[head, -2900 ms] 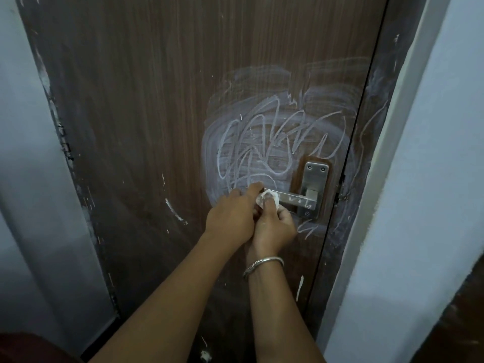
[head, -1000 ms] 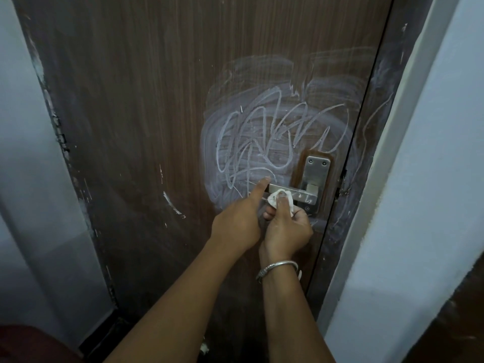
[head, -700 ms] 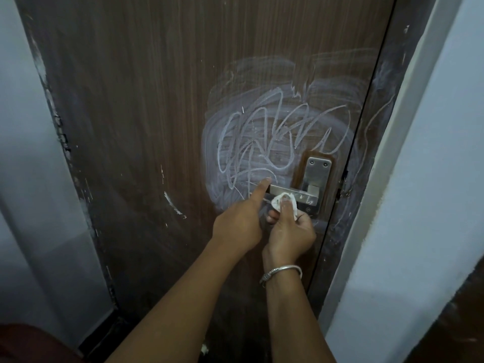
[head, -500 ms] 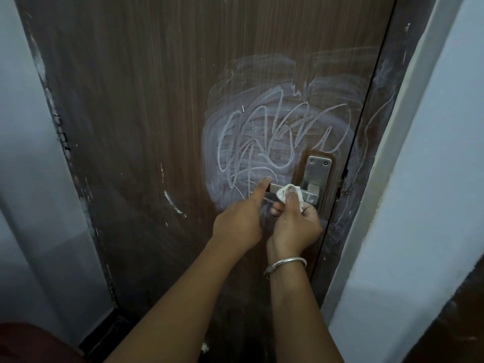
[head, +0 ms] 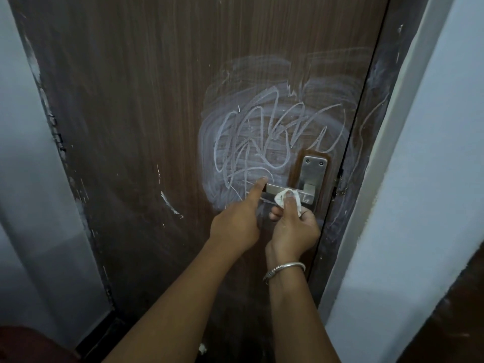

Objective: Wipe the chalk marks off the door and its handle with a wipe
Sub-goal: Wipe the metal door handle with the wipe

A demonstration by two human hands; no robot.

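My wipe has slid toward 3 o'clock; right hand pinches it, left hand's straight forefinger braces handle; a dirtied wipe could smear it.

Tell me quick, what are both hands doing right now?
Left hand: forefinger straight on the handle tip; a grip cannot be told.
Right hand: closed, pinching the wipe against the handle.

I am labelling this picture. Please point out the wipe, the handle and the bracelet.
wipe (head: 280,199): head view, its crumpled left part.
handle (head: 273,189): head view, bare lever.
bracelet (head: 285,267): head view, middle of the band.
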